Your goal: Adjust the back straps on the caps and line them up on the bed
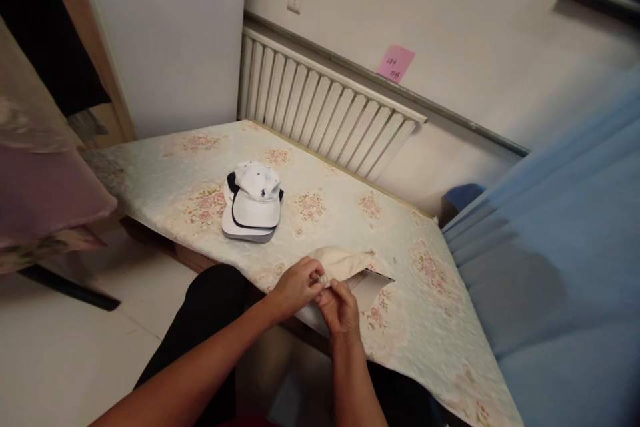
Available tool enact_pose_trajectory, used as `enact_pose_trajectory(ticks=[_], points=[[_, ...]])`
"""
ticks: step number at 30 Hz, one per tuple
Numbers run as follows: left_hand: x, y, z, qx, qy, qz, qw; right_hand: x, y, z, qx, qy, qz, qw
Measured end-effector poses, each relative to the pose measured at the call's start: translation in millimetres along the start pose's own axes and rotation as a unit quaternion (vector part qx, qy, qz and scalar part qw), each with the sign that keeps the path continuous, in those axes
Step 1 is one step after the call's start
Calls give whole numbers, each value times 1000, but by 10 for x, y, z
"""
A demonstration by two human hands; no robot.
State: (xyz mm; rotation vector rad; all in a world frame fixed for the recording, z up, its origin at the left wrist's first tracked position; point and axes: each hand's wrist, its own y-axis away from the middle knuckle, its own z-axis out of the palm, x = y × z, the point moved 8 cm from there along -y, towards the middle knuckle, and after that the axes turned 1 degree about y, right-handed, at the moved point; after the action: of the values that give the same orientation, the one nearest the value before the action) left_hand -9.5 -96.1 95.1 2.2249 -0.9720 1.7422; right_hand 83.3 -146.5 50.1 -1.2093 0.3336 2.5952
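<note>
A cream-coloured cap [336,259] lies at the front edge of the flowered surface, its brim pointing right. My left hand [296,288] pinches a small part at the near end of this cap, perhaps its strap. Close against it, my right hand [341,308] is closed on the same part with thumb and finger. The fingers hide most of what they grip. To the left rests a stack of caps [257,195], with a white one bearing a small dark emblem on top and darker edges showing beneath.
The flowered cover [310,203] spreads over a bed-like surface. Behind it stand a white radiator [320,103] and a pink note [396,63]. A blue curtain [565,247] hangs at the right. Draped cloth [45,187] is at the left, beside a pale cabinet [170,33].
</note>
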Motion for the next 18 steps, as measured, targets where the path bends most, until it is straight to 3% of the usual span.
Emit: enact_pose_trajectory(ticks=[4, 9, 12, 18], points=[[-45, -17, 32, -42, 78, -45, 995, 30, 43, -35, -25, -10, 15, 1000], [-125, 32, 214, -120, 267, -120, 949, 109, 38, -115, -6, 0, 30, 1000], [-182, 43, 241, -121, 312, -138, 932, 138, 32, -120, 2, -3, 35, 999], [-219, 50, 170, -81, 333, -140, 929, 123, 41, -38, -17, -55, 33, 998]])
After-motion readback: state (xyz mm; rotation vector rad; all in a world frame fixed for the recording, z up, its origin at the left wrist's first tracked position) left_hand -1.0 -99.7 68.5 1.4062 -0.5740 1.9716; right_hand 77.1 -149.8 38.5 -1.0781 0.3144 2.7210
